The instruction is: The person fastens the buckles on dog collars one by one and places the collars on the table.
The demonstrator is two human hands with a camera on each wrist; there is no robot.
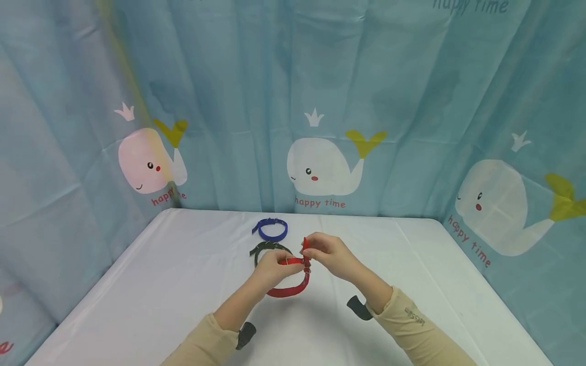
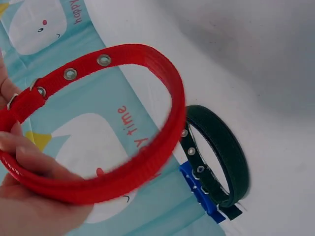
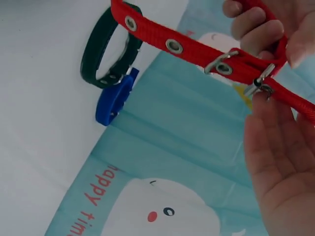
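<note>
A red pet collar (image 1: 288, 292) with metal eyelets is held up over the table, buckled into a loop. My left hand (image 1: 271, 269) grips it beside the buckle, its fingers curled round the band in the left wrist view. With thumb and fingers, my right hand (image 1: 333, 254) pinches the strap's free end, which points upward in the head view. The metal buckle (image 3: 216, 63) and a small ring with a dangling fitting show in the right wrist view, between the two hands. Behind the left hand lies a dark green collar (image 2: 235, 152), partly hidden in the head view.
Farther back on the white table (image 1: 183, 264) lies a blue collar (image 1: 273, 239), also closed in a loop. A light blue curtain (image 1: 238, 168) printed with whales hangs round the table's back and sides. Dark pieces (image 1: 359, 308) stick out at both wrists.
</note>
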